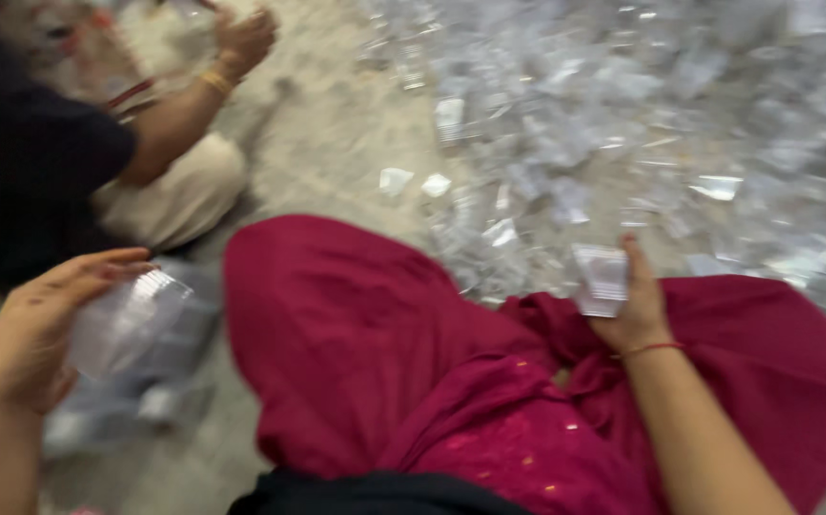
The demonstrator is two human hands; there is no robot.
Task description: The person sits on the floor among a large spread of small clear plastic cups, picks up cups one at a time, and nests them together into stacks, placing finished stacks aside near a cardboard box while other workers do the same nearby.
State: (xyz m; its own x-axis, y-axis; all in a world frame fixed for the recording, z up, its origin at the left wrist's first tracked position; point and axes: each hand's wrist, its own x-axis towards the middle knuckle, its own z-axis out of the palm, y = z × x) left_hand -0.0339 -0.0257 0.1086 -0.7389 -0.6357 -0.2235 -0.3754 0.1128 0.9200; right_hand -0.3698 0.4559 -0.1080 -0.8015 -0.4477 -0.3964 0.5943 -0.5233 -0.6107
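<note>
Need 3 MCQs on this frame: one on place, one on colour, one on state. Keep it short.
1. Where does the pile of clear plastic pieces lie?
A. upper right, on the floor
B. on the lap
C. lower left

2. What colour is the cloth over the lap?
A. blue
B. magenta red
C. white

3. What does the right hand do?
A. hangs empty
B. holds a clear plastic piece
C. grips the cloth

Answers:
1 A, the heap fills the upper right floor.
2 B, the fabric is deep magenta.
3 B, its fingers close on the piece.
</note>
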